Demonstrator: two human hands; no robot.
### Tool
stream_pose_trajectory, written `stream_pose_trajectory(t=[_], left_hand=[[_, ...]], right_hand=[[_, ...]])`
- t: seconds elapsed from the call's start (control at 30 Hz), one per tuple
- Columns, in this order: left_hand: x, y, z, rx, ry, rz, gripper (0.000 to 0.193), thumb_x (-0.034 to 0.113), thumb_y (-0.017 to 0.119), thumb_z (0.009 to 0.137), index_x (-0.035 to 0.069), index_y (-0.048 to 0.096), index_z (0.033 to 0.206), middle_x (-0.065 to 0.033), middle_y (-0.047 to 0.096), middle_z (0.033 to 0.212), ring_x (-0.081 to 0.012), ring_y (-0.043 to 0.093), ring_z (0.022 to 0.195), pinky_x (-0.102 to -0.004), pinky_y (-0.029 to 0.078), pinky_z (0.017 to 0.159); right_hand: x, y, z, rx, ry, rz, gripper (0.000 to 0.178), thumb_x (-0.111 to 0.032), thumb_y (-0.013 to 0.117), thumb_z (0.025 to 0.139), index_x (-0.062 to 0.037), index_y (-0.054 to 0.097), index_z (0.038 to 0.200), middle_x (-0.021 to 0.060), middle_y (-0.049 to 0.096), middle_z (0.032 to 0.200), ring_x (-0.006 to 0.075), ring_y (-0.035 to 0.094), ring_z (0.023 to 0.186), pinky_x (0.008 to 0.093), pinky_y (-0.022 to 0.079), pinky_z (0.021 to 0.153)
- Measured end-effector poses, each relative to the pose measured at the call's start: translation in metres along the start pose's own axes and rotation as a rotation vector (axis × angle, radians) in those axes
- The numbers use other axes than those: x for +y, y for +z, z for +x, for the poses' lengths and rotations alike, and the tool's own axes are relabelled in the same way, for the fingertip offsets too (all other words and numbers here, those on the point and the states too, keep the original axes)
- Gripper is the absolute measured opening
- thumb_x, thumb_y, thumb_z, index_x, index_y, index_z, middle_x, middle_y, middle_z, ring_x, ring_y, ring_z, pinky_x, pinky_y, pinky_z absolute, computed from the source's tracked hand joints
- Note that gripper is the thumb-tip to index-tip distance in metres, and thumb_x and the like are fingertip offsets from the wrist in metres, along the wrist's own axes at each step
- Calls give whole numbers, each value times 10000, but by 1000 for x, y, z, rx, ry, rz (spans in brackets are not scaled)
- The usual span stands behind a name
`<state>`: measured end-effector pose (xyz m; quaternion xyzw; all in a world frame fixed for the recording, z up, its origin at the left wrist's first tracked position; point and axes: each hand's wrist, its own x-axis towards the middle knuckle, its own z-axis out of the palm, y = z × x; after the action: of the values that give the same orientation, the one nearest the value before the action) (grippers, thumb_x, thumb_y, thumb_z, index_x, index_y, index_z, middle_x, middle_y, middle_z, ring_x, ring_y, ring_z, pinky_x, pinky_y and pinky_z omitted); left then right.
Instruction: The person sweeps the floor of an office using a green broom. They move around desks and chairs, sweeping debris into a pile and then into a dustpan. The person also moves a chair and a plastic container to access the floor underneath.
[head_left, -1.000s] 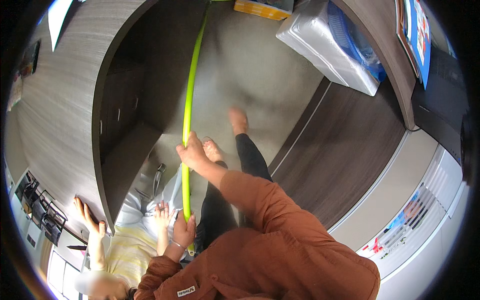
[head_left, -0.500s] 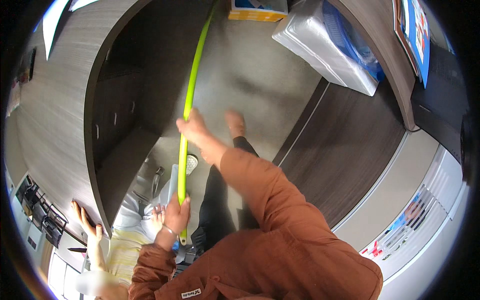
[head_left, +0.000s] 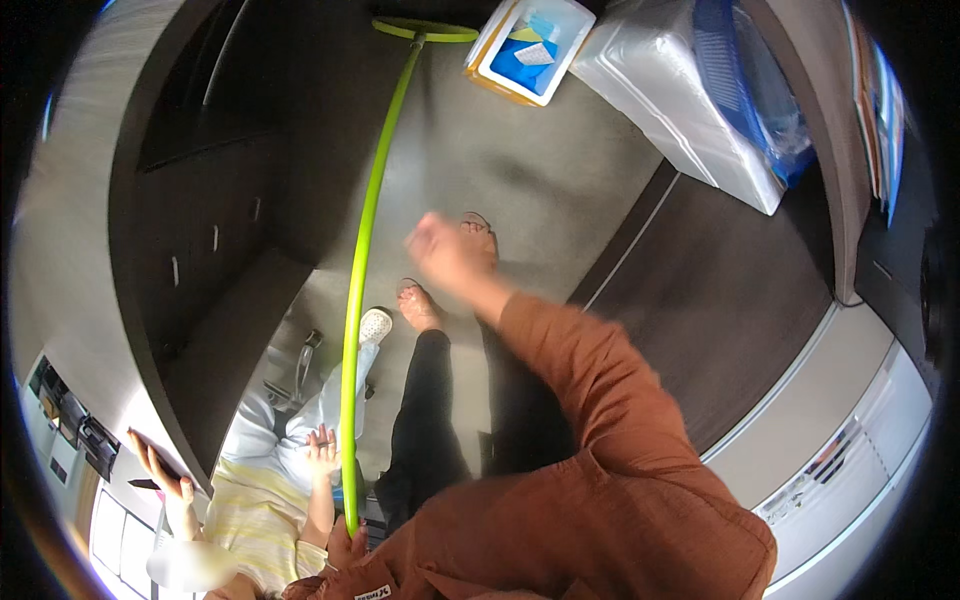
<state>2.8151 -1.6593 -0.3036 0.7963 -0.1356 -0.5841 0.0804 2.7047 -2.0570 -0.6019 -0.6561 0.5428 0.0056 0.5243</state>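
Observation:
A long lime-green pole (head_left: 361, 270) runs from low in the view up to a wide, flat green head (head_left: 425, 30) on the floor at the far end. It looks like a broom or mop; which one I cannot tell. My left hand (head_left: 345, 548) is closed round the pole's near end, close to my body. Apart from the pole, to its right, my right hand (head_left: 440, 250) hangs over the floor above my foot. Motion smears its fingers, and nothing shows in it.
A person in a striped yellow top (head_left: 262, 505) sits at lower left, one hand at the desk (head_left: 75, 240). Far off stands a white-rimmed bin (head_left: 485, 60) with blue contents. Right of it is a plastic-wrapped package (head_left: 665, 90). Dark wood panelling (head_left: 720, 300) borders the right side.
My right hand has let go of the pole and moved right. My left hand has drawn lower and nearer with the pole's end. The green head and my second foot have come into view.

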Motion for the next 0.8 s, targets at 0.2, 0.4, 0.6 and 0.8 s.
stream_pose_trajectory(t=[0.2,0.4,0.6,0.8], left_hand=[[21,22,10,57,-168,-61,133,171,534,891,41,536,917,-7,501,588,-99,466,498,-263,384,456],[58,8,73,114,-237,-51,145,185,543,888,42,540,904,-3,499,580,-94,462,488,-258,378,450],[71,-8,102,109,-250,-22,158,200,552,884,42,543,890,1,496,573,-89,457,478,-253,372,443],[60,-2,97,71,-172,-30,172,214,561,881,43,547,877,5,494,565,-84,453,468,-247,365,437]], right_hand=[[69,-70,191,58,132,-670,659,-150,533,821,-238,243,1406,236,312,1376,399,367,1237,480,379,966],[106,-56,306,69,194,-854,612,-163,401,892,-413,181,1405,267,168,1460,387,300,1314,549,261,1025],[147,-64,336,183,-140,-714,371,-205,458,880,-297,463,1239,218,533,1101,387,578,959,419,477,756],[142,-69,207,573,-495,-605,328,-397,707,680,-238,620,953,74,509,781,282,509,766,402,348,674]])
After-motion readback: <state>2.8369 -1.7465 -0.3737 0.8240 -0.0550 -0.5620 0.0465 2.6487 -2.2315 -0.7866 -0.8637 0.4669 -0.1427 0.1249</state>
